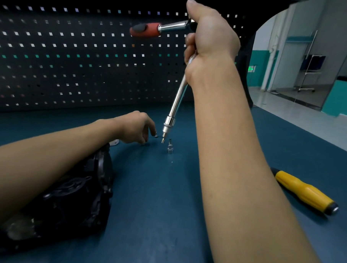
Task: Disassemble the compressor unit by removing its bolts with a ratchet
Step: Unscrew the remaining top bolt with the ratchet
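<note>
My right hand (211, 35) is raised high and grips the ratchet (176, 95) at its head. The red and black handle sticks out to the left, and the long chrome extension slants down to a bit hovering just above the blue mat. My left hand (138, 127) reaches over the black compressor unit (74, 194) with its fingertips down on the mat by a small dark bolt (156, 136). Whether the fingers pinch it I cannot tell. A loose chrome socket bit (170, 147) stands upright just right of the ratchet tip.
A yellow-handled screwdriver (305, 191) lies on the mat at the right, partly behind my right forearm. A dark pegboard (72, 63) walls off the back of the bench. A small metal plate (114, 142) peeks out beyond the compressor.
</note>
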